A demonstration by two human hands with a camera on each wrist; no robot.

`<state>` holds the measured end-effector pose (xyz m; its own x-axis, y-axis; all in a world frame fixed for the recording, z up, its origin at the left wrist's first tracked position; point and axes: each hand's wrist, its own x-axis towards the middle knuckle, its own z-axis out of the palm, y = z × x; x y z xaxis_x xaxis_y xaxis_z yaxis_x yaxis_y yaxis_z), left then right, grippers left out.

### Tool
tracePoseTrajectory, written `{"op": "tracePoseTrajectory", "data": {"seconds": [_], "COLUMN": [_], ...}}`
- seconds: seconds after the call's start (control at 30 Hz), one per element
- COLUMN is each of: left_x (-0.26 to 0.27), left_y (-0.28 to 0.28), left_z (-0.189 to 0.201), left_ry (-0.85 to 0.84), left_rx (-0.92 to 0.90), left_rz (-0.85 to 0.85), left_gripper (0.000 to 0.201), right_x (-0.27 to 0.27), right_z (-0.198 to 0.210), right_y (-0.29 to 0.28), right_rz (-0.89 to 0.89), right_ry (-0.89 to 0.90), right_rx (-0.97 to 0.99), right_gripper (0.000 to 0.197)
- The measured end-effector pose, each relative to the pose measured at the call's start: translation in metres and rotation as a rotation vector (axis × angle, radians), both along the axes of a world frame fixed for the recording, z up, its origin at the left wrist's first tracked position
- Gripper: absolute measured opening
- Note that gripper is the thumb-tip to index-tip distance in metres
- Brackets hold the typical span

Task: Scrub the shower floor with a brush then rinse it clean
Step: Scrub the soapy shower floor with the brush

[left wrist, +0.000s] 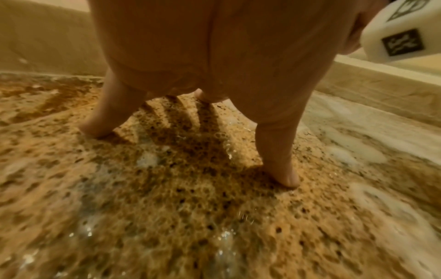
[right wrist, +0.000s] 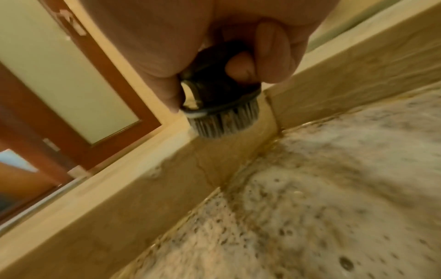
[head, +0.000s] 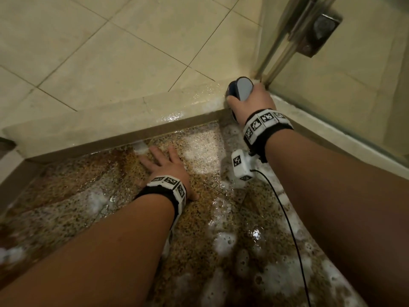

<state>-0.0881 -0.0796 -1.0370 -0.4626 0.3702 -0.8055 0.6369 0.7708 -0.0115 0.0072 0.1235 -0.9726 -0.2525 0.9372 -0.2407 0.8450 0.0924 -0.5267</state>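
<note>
The speckled brown shower floor [head: 199,229] is wet and patched with white foam. My right hand [head: 250,100] grips a dark scrub brush [head: 240,88] with a grey top, at the corner of the raised beige curb [head: 132,111]. In the right wrist view the brush [right wrist: 219,105] has its grey bristles against the curb's top edge [right wrist: 119,188], with my fingers [right wrist: 272,47] curled round its dark body. My left hand [head: 163,167] lies flat, fingers spread, on the wet floor near the curb. In the left wrist view its fingertips [left wrist: 286,179] press the floor [left wrist: 190,217].
Beige tiles [head: 99,52] lie beyond the curb. A glass shower door [head: 354,85] with a metal frame and hinge [head: 321,34] stands at the right. A white sensor box [head: 241,165] with a black cable [head: 285,218] hangs under my right wrist. A brown-framed door [right wrist: 71,75] shows outside.
</note>
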Motion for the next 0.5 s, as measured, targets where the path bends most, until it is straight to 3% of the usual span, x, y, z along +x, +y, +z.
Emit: {"op": "tracePoseTrajectory", "data": {"seconds": [0.17, 0.3, 0.37, 0.5], "left_x": [0.001, 0.0, -0.001, -0.001], "left_y": [0.002, 0.001, -0.001, -0.001], "left_z": [0.001, 0.0, -0.001, -0.001], "left_ry": [0.003, 0.001, -0.005, -0.003], "left_rx": [-0.007, -0.016, -0.009, -0.017], "left_rz": [0.01, 0.008, -0.001, -0.016], "left_gripper": [0.166, 0.165, 0.166, 0.167], "right_x": [-0.042, -0.022, 0.007, 0.042], "right_z": [0.009, -0.008, -0.019, -0.024], "right_y": [-0.034, -0.071, -0.07, -0.037], "right_rz": [0.337, 0.565, 0.494, 0.006], "right_ry": [-0.146, -0.195, -0.158, -0.15], "right_rx": [-0.006, 0.056, 0.027, -0.001], "right_gripper": [0.062, 0.056, 0.057, 0.06]}}
